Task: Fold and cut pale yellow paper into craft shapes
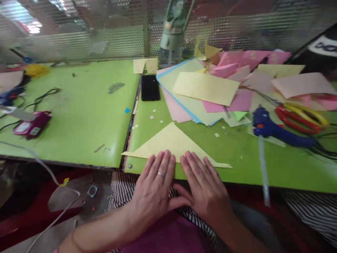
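A pale yellow paper (172, 138), folded to a wide triangle with its point away from me, lies at the front edge of the green table. My left hand (156, 182) rests flat on its lower edge, left of the middle, with a ring on one finger. Flat on the same edge, right of the middle, is my right hand (205, 186), its fingers stretched out. The thumbs meet below the table edge. Neither hand grasps anything.
Beyond the triangle lie a black phone (150, 88), a bottle (172, 42) and heaped coloured papers (206, 86). At right are a blue glue gun (279, 131) and red-yellow scissors (300, 117). A purple box (33, 124) with cables is at left. A gap splits the tabletop.
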A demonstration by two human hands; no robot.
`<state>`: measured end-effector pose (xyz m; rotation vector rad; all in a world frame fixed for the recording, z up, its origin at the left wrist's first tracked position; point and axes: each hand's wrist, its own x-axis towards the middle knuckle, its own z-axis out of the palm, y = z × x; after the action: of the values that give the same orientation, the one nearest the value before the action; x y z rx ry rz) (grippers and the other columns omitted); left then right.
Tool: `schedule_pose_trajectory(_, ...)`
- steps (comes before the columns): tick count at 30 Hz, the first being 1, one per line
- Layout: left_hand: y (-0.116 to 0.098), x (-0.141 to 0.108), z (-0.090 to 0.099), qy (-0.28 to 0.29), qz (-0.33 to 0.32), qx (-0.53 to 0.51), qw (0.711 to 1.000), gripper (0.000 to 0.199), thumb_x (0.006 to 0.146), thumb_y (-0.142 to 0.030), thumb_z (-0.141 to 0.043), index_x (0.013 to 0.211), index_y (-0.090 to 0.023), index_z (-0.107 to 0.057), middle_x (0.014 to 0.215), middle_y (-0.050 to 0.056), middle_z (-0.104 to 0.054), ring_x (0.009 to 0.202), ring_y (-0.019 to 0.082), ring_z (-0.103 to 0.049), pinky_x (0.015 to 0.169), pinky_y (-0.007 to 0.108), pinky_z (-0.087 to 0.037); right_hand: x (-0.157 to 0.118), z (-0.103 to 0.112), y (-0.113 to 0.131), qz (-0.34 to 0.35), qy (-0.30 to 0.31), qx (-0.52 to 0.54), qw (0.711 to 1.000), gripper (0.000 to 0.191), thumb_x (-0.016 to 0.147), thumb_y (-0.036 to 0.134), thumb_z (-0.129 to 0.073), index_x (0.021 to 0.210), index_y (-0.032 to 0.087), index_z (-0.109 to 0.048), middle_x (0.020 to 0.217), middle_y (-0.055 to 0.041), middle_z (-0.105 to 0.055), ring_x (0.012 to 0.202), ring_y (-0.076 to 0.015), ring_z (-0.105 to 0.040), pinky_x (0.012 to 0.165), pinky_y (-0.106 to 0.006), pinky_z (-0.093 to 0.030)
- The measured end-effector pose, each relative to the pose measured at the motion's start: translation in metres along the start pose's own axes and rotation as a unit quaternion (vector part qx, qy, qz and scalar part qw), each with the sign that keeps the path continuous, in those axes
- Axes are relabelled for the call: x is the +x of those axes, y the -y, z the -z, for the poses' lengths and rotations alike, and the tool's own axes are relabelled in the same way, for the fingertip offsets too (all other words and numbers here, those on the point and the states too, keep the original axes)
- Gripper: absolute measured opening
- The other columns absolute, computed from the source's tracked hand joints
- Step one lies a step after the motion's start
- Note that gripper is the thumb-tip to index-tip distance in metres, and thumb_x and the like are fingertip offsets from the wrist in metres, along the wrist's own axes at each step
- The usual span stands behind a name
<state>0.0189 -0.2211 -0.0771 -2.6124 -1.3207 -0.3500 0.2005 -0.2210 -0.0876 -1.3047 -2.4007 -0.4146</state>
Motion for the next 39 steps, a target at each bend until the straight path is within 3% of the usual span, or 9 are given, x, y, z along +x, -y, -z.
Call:
schedule_pose_trajectory(7, 0.011, -0.005, 0.000, -0.021, -0.010, -0.013, 1.000, 0.093, 0.088, -0.075, -0.033, 0.143, 0.000, -0.041, 0.148, 0.018, -0.046, 0.138, 0.029, -0.043, 0.119, 0.041, -0.028, -0.033, 0.017, -0.019, -0.065, 0.014, -0.046, 0.997, 0.083, 0.090, 0.046, -0.060, 0.151, 0.001, -0.027, 0.138, -0.0233, -0.056, 0.132, -0.0321, -0.049, 0.113, -0.048, -0.037)
schedule_pose_trajectory(15, 0.061, -0.042, 0.010, -0.013, 0.053, 0.036, 0.998, 0.094, 0.088, -0.070, -0.045, 0.152, -0.004, -0.026, 0.150, 0.020, -0.042, 0.138, 0.034, -0.042, 0.120, 0.050, -0.024, -0.036, 0.018, -0.023, -0.068, 0.005, -0.054, 0.996, 0.083, 0.089, 0.047, -0.061, 0.151, 0.004, -0.028, 0.134, -0.0234, -0.059, 0.126, -0.0346, -0.055, 0.111, -0.057, -0.035)
schedule_pose_trajectory(19, 0.076, -0.057, 0.011, -0.032, 0.082, 0.033, 0.996, 0.090, 0.089, -0.066, -0.050, 0.153, -0.008, -0.027, 0.149, 0.019, -0.044, 0.138, 0.035, -0.041, 0.119, 0.053, -0.023, -0.036, 0.025, -0.032, -0.080, 0.007, 0.019, 0.997, 0.073, 0.095, 0.045, -0.051, 0.153, 0.009, -0.025, 0.136, -0.0209, -0.059, 0.128, -0.0326, -0.054, 0.106, -0.055, -0.041)
schedule_pose_trajectory(23, 0.069, -0.049, 0.012, -0.088, 0.061, 0.025, 0.994, 0.083, 0.090, -0.055, -0.057, 0.151, -0.007, -0.029, 0.148, 0.020, -0.045, 0.141, 0.036, -0.036, 0.118, 0.054, -0.025, -0.035, 0.035, -0.041, -0.128, -0.046, 0.039, 0.990, 0.061, 0.094, 0.036, -0.054, 0.147, 0.012, -0.038, 0.131, -0.0189, -0.062, 0.122, -0.0296, -0.058, 0.100, -0.045, -0.048)
schedule_pose_trajectory(26, 0.056, -0.035, 0.012, -0.114, 0.014, -0.003, 0.993, 0.071, 0.092, -0.044, -0.060, 0.149, -0.009, -0.035, 0.144, 0.016, -0.052, 0.137, 0.032, -0.044, 0.117, 0.050, -0.029, -0.031, 0.035, -0.042, -0.136, -0.058, 0.006, 0.989, 0.053, 0.092, 0.031, -0.059, 0.140, 0.011, -0.046, 0.123, -0.0183, -0.067, 0.113, -0.0283, -0.063, 0.095, -0.042, -0.049)
schedule_pose_trajectory(33, 0.047, -0.018, 0.003, -0.078, -0.004, -0.032, 0.996, 0.059, 0.096, -0.046, -0.051, 0.143, -0.011, -0.044, 0.141, 0.012, -0.056, 0.130, 0.031, -0.052, 0.116, 0.051, -0.031, -0.024, 0.027, -0.046, -0.102, 0.002, -0.007, 0.995, 0.040, 0.096, 0.037, -0.051, 0.125, 0.011, -0.057, 0.117, -0.0156, -0.069, 0.110, -0.0288, -0.061, 0.091, -0.043, -0.045)
schedule_pose_trajectory(39, 0.048, -0.026, 0.002, -0.093, -0.010, -0.035, 0.995, 0.051, 0.096, -0.043, -0.054, 0.136, -0.011, -0.053, 0.137, 0.010, -0.060, 0.128, 0.026, -0.054, 0.117, 0.044, -0.030, -0.015, 0.030, -0.048, -0.039, -0.034, -0.036, 0.998, 0.042, 0.088, 0.044, -0.064, 0.116, 0.013, -0.065, 0.106, -0.0144, -0.072, 0.098, -0.0287, -0.062, 0.092, -0.046, -0.043)
